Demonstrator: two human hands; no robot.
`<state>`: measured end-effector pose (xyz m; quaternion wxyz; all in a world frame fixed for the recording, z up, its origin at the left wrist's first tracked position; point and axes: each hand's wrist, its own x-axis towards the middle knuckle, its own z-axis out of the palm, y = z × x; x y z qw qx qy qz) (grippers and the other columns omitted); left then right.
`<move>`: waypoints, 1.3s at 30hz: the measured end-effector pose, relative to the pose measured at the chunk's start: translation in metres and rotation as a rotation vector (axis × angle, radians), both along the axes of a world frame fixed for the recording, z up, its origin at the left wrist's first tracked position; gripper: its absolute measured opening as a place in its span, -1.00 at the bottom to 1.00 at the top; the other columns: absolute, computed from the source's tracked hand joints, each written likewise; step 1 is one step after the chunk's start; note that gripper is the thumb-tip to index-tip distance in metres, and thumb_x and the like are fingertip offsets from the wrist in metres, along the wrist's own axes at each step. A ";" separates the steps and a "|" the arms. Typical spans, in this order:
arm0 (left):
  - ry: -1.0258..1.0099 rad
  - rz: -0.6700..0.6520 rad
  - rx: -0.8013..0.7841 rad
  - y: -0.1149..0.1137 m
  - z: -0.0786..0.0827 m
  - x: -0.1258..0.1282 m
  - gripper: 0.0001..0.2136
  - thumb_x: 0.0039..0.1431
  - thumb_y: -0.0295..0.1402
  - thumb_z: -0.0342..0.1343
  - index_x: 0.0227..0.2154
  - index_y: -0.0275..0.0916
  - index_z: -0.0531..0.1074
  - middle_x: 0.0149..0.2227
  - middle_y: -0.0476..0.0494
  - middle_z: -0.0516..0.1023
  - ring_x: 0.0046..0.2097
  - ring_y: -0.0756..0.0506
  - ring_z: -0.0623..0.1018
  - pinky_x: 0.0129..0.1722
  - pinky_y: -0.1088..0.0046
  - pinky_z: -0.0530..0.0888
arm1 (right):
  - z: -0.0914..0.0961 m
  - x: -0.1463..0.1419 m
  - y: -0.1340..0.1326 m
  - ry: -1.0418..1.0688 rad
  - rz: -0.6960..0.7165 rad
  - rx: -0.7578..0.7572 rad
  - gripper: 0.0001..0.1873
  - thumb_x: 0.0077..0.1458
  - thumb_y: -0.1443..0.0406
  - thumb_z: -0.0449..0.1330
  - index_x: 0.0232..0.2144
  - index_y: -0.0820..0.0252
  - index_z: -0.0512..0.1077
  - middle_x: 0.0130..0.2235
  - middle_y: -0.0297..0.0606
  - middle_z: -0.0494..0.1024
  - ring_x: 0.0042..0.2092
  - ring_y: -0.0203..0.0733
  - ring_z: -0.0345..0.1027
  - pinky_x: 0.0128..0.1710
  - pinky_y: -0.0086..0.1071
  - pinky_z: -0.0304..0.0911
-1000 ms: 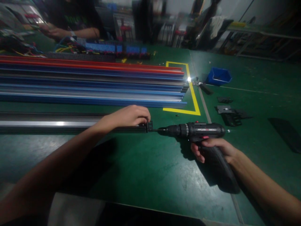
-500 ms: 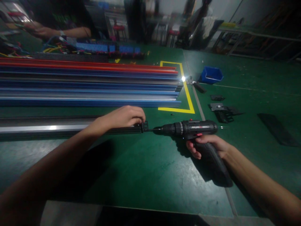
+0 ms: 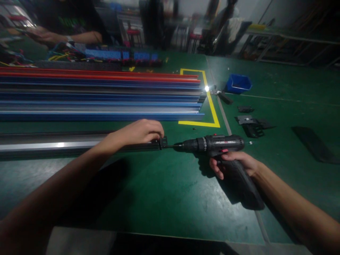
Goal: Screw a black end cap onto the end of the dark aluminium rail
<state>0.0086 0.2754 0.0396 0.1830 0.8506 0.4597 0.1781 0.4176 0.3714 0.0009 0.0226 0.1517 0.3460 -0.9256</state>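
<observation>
My right hand (image 3: 239, 164) is wrapped around the handle of a black cordless drill (image 3: 220, 143), which points left with its long bit in line with the end of a metal profile (image 3: 61, 145). The bit's tip meets a small black end piece (image 3: 163, 142) at the profile's right end. My left hand (image 3: 140, 131) is closed over that end, its fingertips pressed on the end piece. Whether a screw sits at the tip is too small to make out.
Red, blue and grey long profiles (image 3: 106, 94) lie behind, ending near yellow tape (image 3: 212, 109). To the right are a blue bin (image 3: 239, 84), a black-handled tool (image 3: 225, 97), black parts (image 3: 252, 125) and a dark flat piece (image 3: 313, 145). Another person's arm (image 3: 85, 37) is across the table.
The fingers of my right hand have shifted slightly on the drill's handle. The drill, the profile and my left hand stay nearly where they were.
</observation>
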 end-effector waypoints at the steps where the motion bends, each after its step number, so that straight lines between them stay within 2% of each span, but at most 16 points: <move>1: -0.005 -0.004 0.000 0.000 0.000 0.000 -0.80 0.39 -0.43 0.07 -0.19 -0.20 0.62 -0.14 -0.08 0.66 -0.10 -0.04 0.63 -0.03 0.45 0.47 | 0.000 0.000 0.000 0.001 0.003 0.004 -0.64 0.35 0.25 0.25 -0.04 0.53 0.60 -0.13 0.01 0.67 -0.17 -0.08 0.67 -0.10 -0.35 0.54; 16: -0.015 0.017 -0.030 -0.003 0.005 0.004 -0.79 0.38 -0.46 0.05 -0.21 -0.22 0.62 -0.15 -0.09 0.66 -0.11 -0.05 0.62 -0.05 0.42 0.48 | 0.000 0.002 -0.001 0.014 -0.002 0.003 -0.63 0.39 0.24 0.22 -0.01 0.53 0.60 -0.11 0.04 0.67 -0.15 -0.06 0.67 -0.10 -0.34 0.53; 26: -0.024 0.018 -0.031 -0.002 -0.001 0.000 -0.81 0.40 -0.40 0.08 -0.20 -0.18 0.63 -0.14 -0.09 0.66 -0.09 -0.05 0.62 -0.01 0.42 0.47 | -0.001 0.003 -0.001 -0.022 -0.020 0.003 -0.63 0.36 0.22 0.27 -0.03 0.50 0.62 -0.12 0.04 0.67 -0.16 -0.05 0.67 -0.12 -0.33 0.54; 39: -0.032 -0.004 -0.022 -0.002 0.003 0.002 -0.78 0.42 -0.41 0.05 -0.19 -0.19 0.63 -0.14 -0.10 0.67 -0.09 -0.06 0.61 -0.03 0.44 0.44 | 0.004 0.000 -0.002 -0.062 -0.037 0.046 -0.63 0.32 0.17 0.32 -0.08 0.44 0.65 -0.15 0.02 0.68 -0.20 -0.07 0.67 -0.13 -0.34 0.55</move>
